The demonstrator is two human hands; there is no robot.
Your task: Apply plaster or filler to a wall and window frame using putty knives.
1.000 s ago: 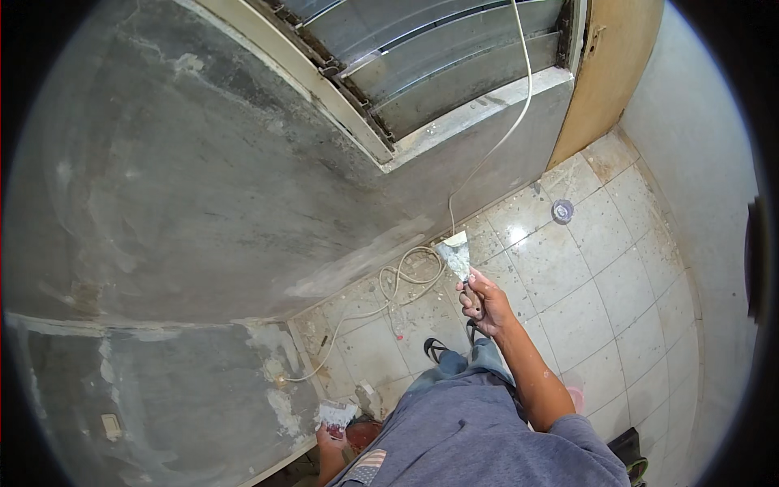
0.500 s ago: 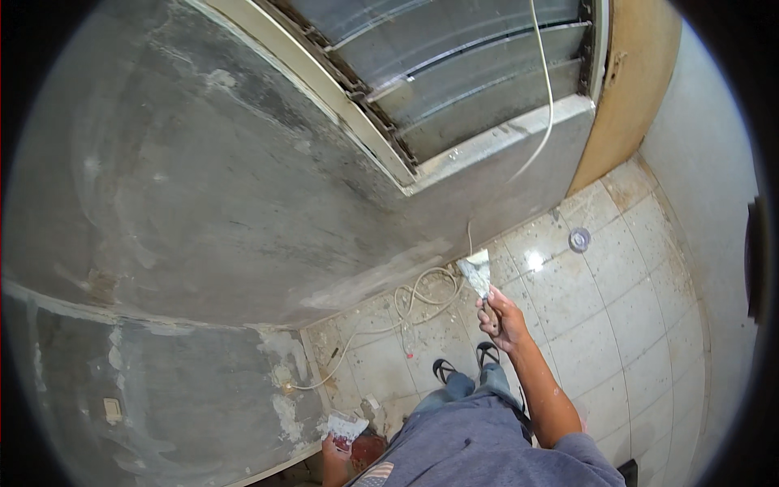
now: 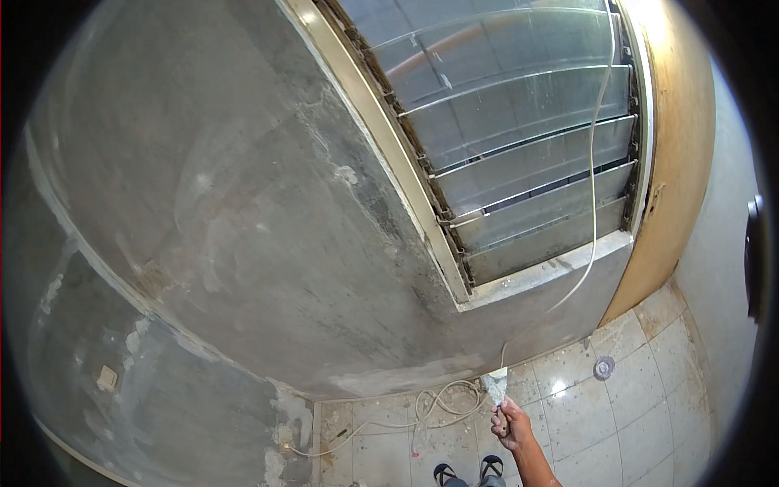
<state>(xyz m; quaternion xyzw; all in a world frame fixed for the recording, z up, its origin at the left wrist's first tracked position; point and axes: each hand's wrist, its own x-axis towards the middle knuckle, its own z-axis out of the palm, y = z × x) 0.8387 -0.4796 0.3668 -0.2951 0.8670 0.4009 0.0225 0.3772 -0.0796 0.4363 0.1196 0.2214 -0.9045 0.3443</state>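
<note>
My right hand [image 3: 511, 425] is closed around the handle of a putty knife [image 3: 494, 385]. Its wide blade points up and away from me, with pale smears on it. The blade stands out against the floor and the foot of the grey plastered wall [image 3: 268, 243]; whether it touches anything I cannot tell. Behind the blade a white cable [image 3: 438, 406] lies in loops along the wall's base. My left hand is out of view.
A louvred glass window [image 3: 527, 162] fills the upper right, beside a wooden door [image 3: 677, 154]. A clear roll [image 3: 603, 368] lies on the speckled tile floor [image 3: 568, 426]. My sandalled feet [image 3: 492, 466] stand below. A switch plate [image 3: 106, 378] is on the left wall.
The view has tilted up, showing more wall and window. My left hand, which held a putty-covered scraper, has dropped out of view. My right hand still holds the putty knife.
</note>
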